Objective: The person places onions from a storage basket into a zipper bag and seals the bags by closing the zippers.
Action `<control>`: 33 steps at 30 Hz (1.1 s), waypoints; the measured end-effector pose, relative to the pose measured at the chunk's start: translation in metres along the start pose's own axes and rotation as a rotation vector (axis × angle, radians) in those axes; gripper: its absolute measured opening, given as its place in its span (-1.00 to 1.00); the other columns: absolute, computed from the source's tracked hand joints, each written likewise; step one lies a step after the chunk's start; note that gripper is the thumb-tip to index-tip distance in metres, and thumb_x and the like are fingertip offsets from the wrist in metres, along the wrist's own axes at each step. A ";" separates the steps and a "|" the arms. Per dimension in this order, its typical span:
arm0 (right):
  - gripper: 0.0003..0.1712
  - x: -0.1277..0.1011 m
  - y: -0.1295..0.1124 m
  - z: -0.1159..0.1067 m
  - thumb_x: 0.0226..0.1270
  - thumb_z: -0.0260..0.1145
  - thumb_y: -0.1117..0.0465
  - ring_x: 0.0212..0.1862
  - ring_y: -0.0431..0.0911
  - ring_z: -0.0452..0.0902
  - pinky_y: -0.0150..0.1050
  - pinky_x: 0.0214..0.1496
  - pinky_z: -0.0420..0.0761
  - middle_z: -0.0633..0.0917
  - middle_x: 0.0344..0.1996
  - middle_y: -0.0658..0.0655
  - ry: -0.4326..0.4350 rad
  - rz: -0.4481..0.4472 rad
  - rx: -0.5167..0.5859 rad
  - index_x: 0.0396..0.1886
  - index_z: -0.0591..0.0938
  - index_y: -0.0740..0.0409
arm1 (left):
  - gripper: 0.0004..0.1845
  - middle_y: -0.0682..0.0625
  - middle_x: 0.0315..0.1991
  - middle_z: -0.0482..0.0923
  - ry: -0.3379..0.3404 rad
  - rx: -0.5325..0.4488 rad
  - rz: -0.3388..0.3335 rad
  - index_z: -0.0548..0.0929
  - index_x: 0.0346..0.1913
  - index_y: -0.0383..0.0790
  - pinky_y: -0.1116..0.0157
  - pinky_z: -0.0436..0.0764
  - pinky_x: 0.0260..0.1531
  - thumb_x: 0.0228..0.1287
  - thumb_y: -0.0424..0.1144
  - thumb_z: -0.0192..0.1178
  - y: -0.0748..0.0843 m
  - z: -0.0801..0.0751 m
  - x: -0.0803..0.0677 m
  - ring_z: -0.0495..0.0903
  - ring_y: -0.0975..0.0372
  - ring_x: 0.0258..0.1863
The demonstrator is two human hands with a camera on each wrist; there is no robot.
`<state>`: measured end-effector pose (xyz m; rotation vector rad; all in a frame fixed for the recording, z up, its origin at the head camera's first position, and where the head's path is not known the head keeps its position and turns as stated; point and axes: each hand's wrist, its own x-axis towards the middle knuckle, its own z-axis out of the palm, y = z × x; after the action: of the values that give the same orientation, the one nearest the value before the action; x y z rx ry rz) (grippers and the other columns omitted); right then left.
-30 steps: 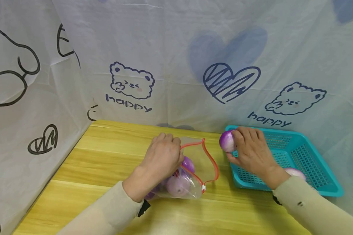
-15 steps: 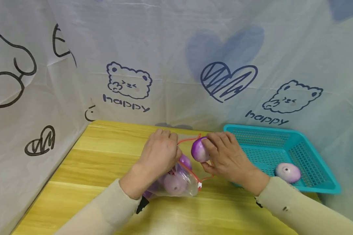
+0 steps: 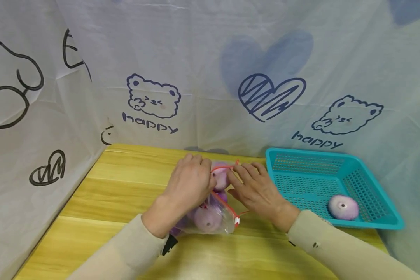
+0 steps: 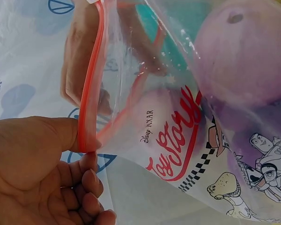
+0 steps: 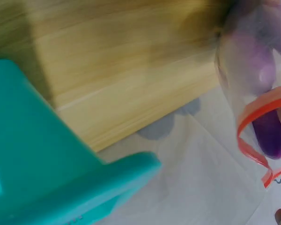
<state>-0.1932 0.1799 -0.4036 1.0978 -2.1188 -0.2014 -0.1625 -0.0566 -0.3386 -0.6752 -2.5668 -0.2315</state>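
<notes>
My left hand [image 3: 190, 182] pinches the red zip edge of a clear zip bag [image 4: 131, 187] printed with cartoon figures; the left wrist view shows thumb and fingertips on that edge. Several purple-and-white onions lie in the bag, one large onion [image 3: 208, 218] nearest me. Another onion [image 3: 220, 178] sits just inside the open mouth. Beside it, my right hand [image 3: 257, 190] reaches to the mouth with loosely bent fingers, fingertips right at the onion's side. In the right wrist view, only bits of that hand show at the right edge, near a dark purple onion [image 5: 271, 133].
A teal plastic basket [image 3: 311, 153] stands on the right of the wooden table [image 3: 126, 175], with one onion [image 3: 343, 207] in its near right corner. A white printed cloth [image 3: 203, 77] hangs behind the table and on the left.
My right hand has carried an onion from over the basket leftward into the bag's mouth, and its fingers have loosened from it. The left hand stays on the bag.
</notes>
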 end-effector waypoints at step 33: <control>-0.46 -0.062 0.046 -0.003 0.66 -0.06 -0.07 0.01 0.26 0.56 0.19 0.04 0.52 0.63 -0.01 0.33 0.031 0.175 -0.016 0.04 0.57 0.32 | -0.74 -0.02 -0.55 0.34 0.029 -0.074 -0.024 0.44 -0.52 -0.20 0.19 0.32 -0.49 0.19 -0.27 0.31 -0.005 0.007 -0.005 0.31 0.08 -0.50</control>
<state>-0.1983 0.2558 -0.4146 0.8943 -2.1679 -0.1171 -0.1638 -0.0608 -0.3477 -0.6632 -2.5504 -0.3434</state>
